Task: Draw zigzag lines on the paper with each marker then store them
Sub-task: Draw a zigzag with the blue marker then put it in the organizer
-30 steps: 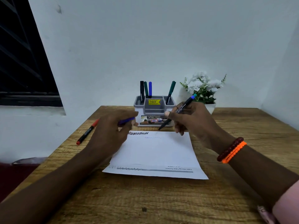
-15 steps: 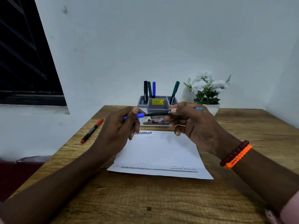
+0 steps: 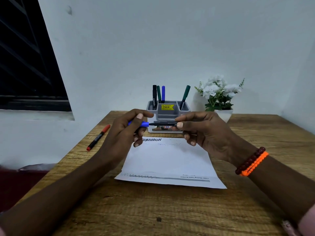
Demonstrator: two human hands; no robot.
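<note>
held level mid-frame above the paper (image 3: 167, 160), long axis left to right: marker (image 3: 164, 123) pinched in right hand (image 3: 202, 132), blue cap (image 3: 142, 124) pinched in left hand (image 3: 126, 132), cap mouth meeting tip.

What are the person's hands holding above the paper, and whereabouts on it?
A marker: the left hand pinches its blue cap, and the right hand pinches the dark barrel towards its other end. It lies level between them.
</note>
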